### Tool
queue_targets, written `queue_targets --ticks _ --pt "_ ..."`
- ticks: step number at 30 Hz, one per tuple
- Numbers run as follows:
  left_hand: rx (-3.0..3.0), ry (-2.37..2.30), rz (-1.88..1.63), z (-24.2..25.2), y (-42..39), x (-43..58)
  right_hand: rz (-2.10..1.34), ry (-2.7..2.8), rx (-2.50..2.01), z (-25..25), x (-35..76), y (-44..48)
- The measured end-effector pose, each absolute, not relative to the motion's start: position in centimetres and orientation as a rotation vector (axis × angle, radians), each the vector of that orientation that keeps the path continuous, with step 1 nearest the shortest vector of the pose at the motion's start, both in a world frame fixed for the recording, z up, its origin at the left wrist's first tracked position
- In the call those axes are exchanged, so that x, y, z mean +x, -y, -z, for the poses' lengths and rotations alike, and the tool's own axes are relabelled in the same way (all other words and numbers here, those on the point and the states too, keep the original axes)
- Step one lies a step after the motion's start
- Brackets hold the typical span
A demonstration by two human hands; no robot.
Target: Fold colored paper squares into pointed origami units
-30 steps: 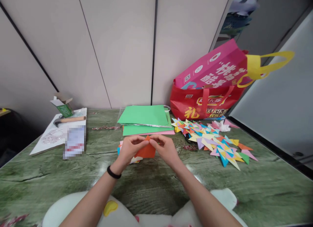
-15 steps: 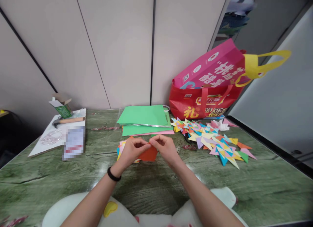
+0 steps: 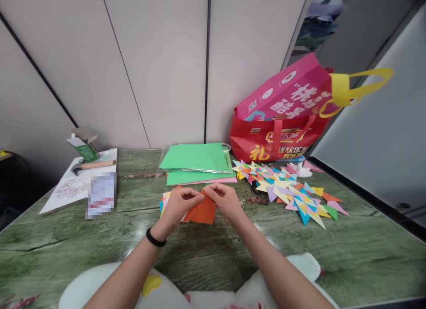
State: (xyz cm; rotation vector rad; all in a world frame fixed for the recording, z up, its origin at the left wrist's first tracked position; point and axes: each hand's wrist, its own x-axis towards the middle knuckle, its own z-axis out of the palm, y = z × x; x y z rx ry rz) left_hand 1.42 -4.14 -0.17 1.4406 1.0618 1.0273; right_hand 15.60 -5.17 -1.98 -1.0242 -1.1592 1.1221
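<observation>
An orange sheet of paper point(image 3: 202, 211) hangs between my two hands, with a crease or fold near its top. My left hand point(image 3: 179, 207) pinches its upper left part between thumb and fingers. Close beside it, my right hand point(image 3: 224, 201) pinches the upper right part, and the two thumbs nearly meet. A stack of coloured paper point(image 3: 163, 202) lies on the table, mostly hidden behind my left hand. Green sheets point(image 3: 196, 157) lie just beyond my hands.
Folded paper pieces point(image 3: 299, 198) in many colours are heaped at right. Behind them stands a red bag point(image 3: 256, 140) holding a pink bag point(image 3: 289, 91). A hammer point(image 3: 96, 164) and a small green box point(image 3: 86, 150) rest on a white board point(image 3: 63, 198) at left.
The orange paper has tilted and spread, so more of it shows below my fingers. Both hands stay in nearly the same place, still pinching it.
</observation>
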Motion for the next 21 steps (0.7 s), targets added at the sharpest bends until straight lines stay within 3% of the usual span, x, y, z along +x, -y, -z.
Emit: queue_targets --ticks 10,21 --pt "1.571 -1.016 -0.943 0.30 4.16 1.53 -1.033 1.135 -1.091 2.04 15.65 5.10" --pt "1.152 -1.055 -1.112 0.04 3.57 0.97 -1.176 1.190 -0.989 2.84 15.58 4.86"
